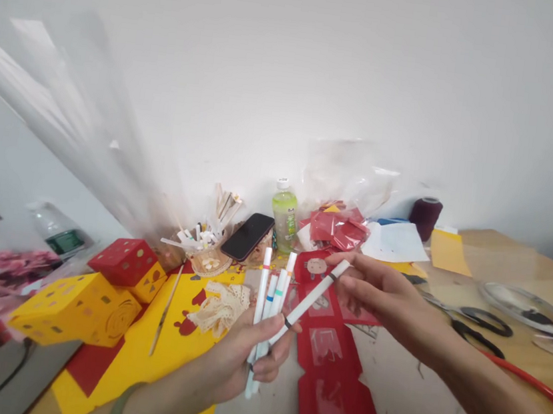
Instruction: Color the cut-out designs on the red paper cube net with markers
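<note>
Bunched in my left hand (242, 357) are several slim white markers (270, 300), upright, with red, blue, green and orange bands. One white marker with black bands (309, 300) slants out of this bunch to the upper right. My right hand (381, 294) has its fingertips at that marker's upper end, seemingly pinching it; the fingers partly hide one another. Below and behind the hands lies a red card cutout (309, 372), a folded-out box shape with drawings and clear film patches on its panels. It rests on a grey board (261, 413).
Yellow (76, 303) and red (123, 262) paper boxes stand left on yellow paper (135, 371). Lace (221, 308), a phone (249, 236), a green drink bottle (283, 214) and a bag of red scraps (337, 228) lie behind. Black-handled scissors (484, 320) and a thread cone (425, 217) are right.
</note>
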`<action>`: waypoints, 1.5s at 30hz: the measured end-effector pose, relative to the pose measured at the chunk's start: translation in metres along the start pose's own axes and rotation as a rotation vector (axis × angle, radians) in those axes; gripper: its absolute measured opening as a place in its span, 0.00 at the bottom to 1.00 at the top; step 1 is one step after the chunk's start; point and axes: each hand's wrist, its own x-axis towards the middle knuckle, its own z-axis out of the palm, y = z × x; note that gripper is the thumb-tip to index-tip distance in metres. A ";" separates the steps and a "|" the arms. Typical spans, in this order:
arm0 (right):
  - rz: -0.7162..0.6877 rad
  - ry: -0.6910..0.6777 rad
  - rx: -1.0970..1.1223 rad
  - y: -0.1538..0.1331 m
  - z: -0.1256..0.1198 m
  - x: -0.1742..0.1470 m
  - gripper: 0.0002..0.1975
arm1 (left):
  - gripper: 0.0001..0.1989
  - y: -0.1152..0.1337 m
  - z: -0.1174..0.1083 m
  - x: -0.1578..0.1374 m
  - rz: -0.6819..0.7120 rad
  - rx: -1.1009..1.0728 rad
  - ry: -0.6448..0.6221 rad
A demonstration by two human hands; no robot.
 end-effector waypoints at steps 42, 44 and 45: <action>0.384 -0.323 0.029 0.028 -0.002 -0.017 0.10 | 0.07 0.020 -0.007 0.051 0.269 0.887 0.065; 0.336 -0.378 0.006 0.027 -0.005 -0.018 0.12 | 0.07 0.021 -0.007 0.049 0.254 0.871 0.060; 0.319 -0.401 -0.019 0.027 -0.006 -0.019 0.14 | 0.07 0.021 -0.006 0.048 0.248 0.870 0.066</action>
